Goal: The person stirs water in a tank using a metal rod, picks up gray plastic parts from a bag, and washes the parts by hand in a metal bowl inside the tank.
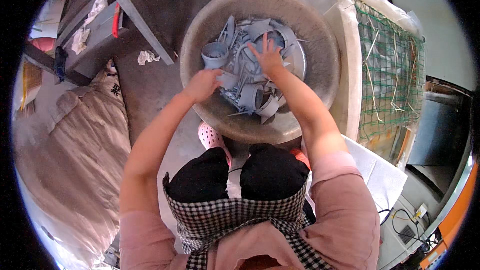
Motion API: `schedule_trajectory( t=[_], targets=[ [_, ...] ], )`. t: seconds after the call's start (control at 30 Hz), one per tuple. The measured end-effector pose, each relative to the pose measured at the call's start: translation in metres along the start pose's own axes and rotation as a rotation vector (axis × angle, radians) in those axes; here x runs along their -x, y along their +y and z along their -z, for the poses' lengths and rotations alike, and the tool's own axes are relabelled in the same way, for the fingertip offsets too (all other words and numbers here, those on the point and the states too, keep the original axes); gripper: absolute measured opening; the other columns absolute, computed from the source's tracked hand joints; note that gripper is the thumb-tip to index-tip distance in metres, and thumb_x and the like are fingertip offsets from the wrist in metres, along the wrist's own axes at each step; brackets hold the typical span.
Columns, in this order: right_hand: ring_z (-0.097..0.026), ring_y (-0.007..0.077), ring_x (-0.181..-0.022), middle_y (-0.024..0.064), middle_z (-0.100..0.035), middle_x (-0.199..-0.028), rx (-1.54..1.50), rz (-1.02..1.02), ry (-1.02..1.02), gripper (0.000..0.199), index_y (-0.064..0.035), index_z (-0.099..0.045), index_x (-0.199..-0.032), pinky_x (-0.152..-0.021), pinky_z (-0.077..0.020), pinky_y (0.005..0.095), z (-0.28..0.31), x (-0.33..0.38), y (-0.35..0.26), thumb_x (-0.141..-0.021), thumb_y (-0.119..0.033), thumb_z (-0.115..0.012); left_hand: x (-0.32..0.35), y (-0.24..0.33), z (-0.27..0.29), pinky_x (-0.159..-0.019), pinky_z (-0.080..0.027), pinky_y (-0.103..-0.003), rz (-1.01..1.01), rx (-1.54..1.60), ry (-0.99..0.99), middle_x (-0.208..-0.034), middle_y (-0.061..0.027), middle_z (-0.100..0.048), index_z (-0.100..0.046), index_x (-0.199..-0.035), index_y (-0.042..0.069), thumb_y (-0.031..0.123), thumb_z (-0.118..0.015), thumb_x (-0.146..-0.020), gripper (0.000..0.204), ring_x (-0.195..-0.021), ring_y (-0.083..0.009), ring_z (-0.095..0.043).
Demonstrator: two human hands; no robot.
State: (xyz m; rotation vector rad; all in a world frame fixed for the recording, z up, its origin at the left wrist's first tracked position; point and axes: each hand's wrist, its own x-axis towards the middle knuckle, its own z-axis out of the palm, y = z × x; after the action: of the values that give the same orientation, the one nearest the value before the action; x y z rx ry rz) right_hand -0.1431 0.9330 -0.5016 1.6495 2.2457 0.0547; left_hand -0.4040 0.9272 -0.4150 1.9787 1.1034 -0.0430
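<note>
On a grey floor (pixel 145 92), just in front of two black-clad knees (pixel 272 172), a large round basin (pixel 320 77), dull grey-brown. Inside, a jumbled heap of grey parts (pixel 252 95): short open tubes, slim sticks, pointed pieces. Left hand (pixel 202 86) at the left side of the heap, fingers bent, fingertips against or just beside a grey part; impossible to tell whether grasping or merely touching. Right hand (pixel 271 60) over the far, right-hand side of the heap, back upward, fingers spread wide and released, grey parts beneath. Just beyond the left hand, a cup-like grey ring (pixel 215 55), round opening upward.

Right of the basin, green netting (pixel 390 65) in a pale frame. To the left, a slanting metal leg (pixel 140 15), a crumpled white scrap (pixel 148 58) and a large, creased brownish cover (pixel 85 140). Nearest, a pink clog (pixel 212 137) with round holes, a black-and-white checked apron (pixel 200 215) and pink sleeves (pixel 345 200).
</note>
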Motion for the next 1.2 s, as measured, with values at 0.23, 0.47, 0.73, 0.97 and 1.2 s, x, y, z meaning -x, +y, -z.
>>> schedule_trajectory(
  t=[0.23,0.47,0.73,0.97,1.2],
  targets=[
    [-0.032,0.0388,-0.123,0.0266,-0.027,-0.135,-0.214,0.18,-0.153,0.1,-0.0269,-0.027,-0.139,-0.091,-0.0358,0.0496,0.03,0.031,0.031,-0.054,-0.028,-0.08,-0.063,0.014,-0.038,-0.085,-0.043,-0.043,0.024,-0.003,0.229,-0.109,-0.0235,-0.052,-0.042,-0.123,0.0,0.017,-0.066,-0.076,0.055,-0.1,-0.0387,-0.052],
    [-0.033,0.0379,-0.122,0.0232,-0.029,-0.135,-0.418,0.209,0.144,0.1,-0.0244,-0.03,-0.138,-0.095,-0.0329,0.049,0.08,0.079,0.041,-0.053,-0.032,-0.081,-0.104,-0.002,-0.069,-0.077,-0.046,-0.041,0.133,0.252,0.38,-0.1,-0.0195,-0.058,-0.042,-0.123,0.0,0.028,-0.067,-0.077,0.059,-0.082,-0.0315,-0.058],
    [-0.045,0.037,-0.112,0.0226,-0.035,-0.133,-0.821,0.078,0.533,0.071,-0.0099,-0.046,-0.125,-0.09,-0.0425,0.0393,0.033,0.095,0.029,-0.064,-0.03,-0.077,-0.068,0.038,-0.012,-0.05,-0.042,-0.031,0.399,0.745,0.44,-0.061,-0.008,-0.06,-0.062,-0.077,-0.001,0.036,-0.068,-0.077,0.037,-0.053,-0.0166,-0.056],
    [-0.061,0.018,-0.085,0.0126,-0.066,-0.093,-1.567,-0.313,0.115,0.031,-0.0013,-0.065,-0.098,-0.078,-0.0466,0.0291,0.04,0.08,0.059,-0.077,-0.024,-0.069,-0.021,0.037,0.03,-0.063,-0.043,-0.024,0.097,1.166,0.275,-0.073,-0.0023,-0.058,-0.061,-0.09,0.003,0.015,-0.065,-0.082,0.015,-0.067,-0.0123,-0.055],
    [-0.053,0.0076,-0.078,0.0022,-0.063,-0.084,-1.728,-0.187,-0.211,0.034,-0.0019,-0.065,-0.1,-0.067,-0.0441,0.024,0.073,0.061,0.07,-0.09,-0.031,-0.053,0.001,0.059,0.004,-0.067,-0.045,-0.022,-0.073,0.969,-0.096,-0.083,-0.0032,-0.06,-0.055,-0.11,0.003,0.031,-0.046,-0.093,0.034,-0.071,-0.0113,-0.056]
  ],
)
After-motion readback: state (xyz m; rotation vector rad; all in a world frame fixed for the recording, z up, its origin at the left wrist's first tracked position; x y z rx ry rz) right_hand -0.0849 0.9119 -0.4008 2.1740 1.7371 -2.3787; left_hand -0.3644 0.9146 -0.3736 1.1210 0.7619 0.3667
